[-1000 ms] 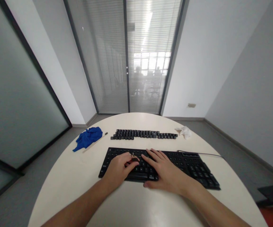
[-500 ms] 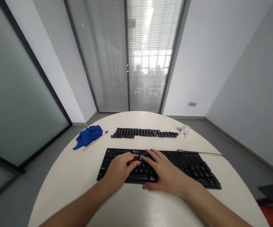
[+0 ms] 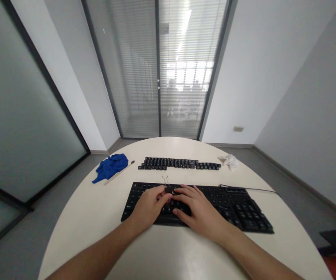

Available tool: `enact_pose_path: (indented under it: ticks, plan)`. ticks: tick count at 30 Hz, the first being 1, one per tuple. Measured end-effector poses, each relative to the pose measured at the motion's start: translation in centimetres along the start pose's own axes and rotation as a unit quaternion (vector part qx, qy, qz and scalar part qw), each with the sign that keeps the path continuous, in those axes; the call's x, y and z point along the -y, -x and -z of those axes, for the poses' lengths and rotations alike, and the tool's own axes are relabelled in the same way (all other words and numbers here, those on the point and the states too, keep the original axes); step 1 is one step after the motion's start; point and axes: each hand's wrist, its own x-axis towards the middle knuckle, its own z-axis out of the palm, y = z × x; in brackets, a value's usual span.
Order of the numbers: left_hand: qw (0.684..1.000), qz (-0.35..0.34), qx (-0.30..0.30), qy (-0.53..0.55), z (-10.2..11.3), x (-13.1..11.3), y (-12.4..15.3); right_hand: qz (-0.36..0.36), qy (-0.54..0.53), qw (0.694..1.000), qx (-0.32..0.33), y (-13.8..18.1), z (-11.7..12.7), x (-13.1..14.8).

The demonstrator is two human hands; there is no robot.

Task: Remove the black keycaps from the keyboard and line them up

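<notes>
A black keyboard (image 3: 252, 212) lies across the table in front of me. Over its left half, my left hand (image 3: 148, 204) pinches a wire keycap puller (image 3: 168, 190) by its small black handle. The puller's two thin wires point up and away from me, above the keyboard's back edge. My right hand (image 3: 198, 210) rests on the middle of the keyboard with its fingers apart. Its index fingertip is close beside the puller; whether they touch, I cannot tell. Both hands cover many of the keys below.
Rows of loose black keycaps (image 3: 179, 163) lie behind the keyboard. To the left are a blue cloth (image 3: 111, 167) and a thin-handled brush (image 3: 119, 172). A crumpled white tissue (image 3: 230, 161) sits at the back right. The keyboard's cable (image 3: 261, 189) runs off the round table's (image 3: 168, 249) right side.
The puller's wires have tilted up and now show clearly past my left fingers. My right thumb has moved from the keyboard's front edge up onto the keys. The view has shifted slightly.
</notes>
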Motion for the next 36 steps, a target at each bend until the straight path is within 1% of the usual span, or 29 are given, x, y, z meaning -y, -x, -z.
enact_pose_path:
  ticks: [3, 7, 9, 13, 18, 24, 29, 33, 36]
  plan:
    - [0.999, 0.008, 0.000, 0.032, 0.0, 0.2, -0.2, 0.002, -0.005, 1.000, -0.011, -0.1, -0.2, -0.1]
    - [0.986, 0.087, 0.000, 0.143, -0.3, 0.9, -0.6, 0.001, -0.006, 1.000, -0.020, 0.0, -0.3, -0.1]
    - [0.981, 0.100, -0.003, 0.164, -0.3, 1.1, -0.6, -0.001, -0.010, 1.000, -0.029, 0.0, -0.3, -0.1]
    - [0.987, 0.050, -0.008, 0.154, -0.3, 0.6, -0.3, -0.005, -0.035, 0.998, -0.056, -0.2, -0.2, 0.0]
    - [0.990, -0.013, 0.003, 0.142, 0.0, -0.3, 0.1, -0.016, -0.052, 0.996, -0.071, -0.3, -0.1, 0.2]
    - [0.993, -0.048, -0.002, 0.109, 0.5, -0.5, 0.1, 0.025, -0.068, 0.995, -0.069, -0.2, 0.1, 0.2]
    - [0.994, -0.073, 0.004, 0.086, 0.6, -0.3, 0.3, 0.021, -0.104, 0.993, -0.058, -0.1, 0.3, 0.1]
    - [0.990, -0.117, 0.034, 0.074, 0.5, -0.1, 0.5, 0.030, -0.123, 0.991, -0.051, -0.2, 0.3, 0.1]
    - [0.986, -0.144, 0.038, 0.077, 0.6, -0.2, 0.5, 0.016, -0.124, 0.990, -0.060, -0.3, 0.2, 0.2]
